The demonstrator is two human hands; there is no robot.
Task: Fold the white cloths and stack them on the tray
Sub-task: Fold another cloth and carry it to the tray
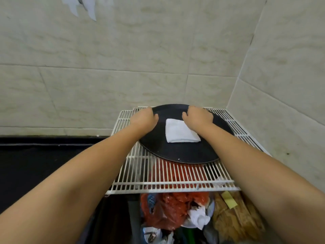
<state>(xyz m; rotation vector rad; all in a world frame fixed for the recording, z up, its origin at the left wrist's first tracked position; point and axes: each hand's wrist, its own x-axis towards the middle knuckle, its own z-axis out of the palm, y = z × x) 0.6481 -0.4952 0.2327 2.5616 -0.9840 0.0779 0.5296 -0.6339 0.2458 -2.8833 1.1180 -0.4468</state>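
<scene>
A round black tray (177,152) lies on a white wire rack (158,185) in the corner of a tiled wall. One folded white cloth (181,132) sits in the tray's middle. My left hand (143,118) is at the tray's far left rim, fingers curled over the edge. My right hand (198,117) is at the far right part of the tray, fingers curled down at the rim, its wrist just above the cloth's right corner. Whether each hand actually grips the rim is hidden by the knuckles.
Tiled walls close in behind and to the right of the rack. Below the rack sit red plastic bags (167,210), crumpled white paper (199,218) and a brown woven item (233,215). A dark counter (44,164) lies to the left.
</scene>
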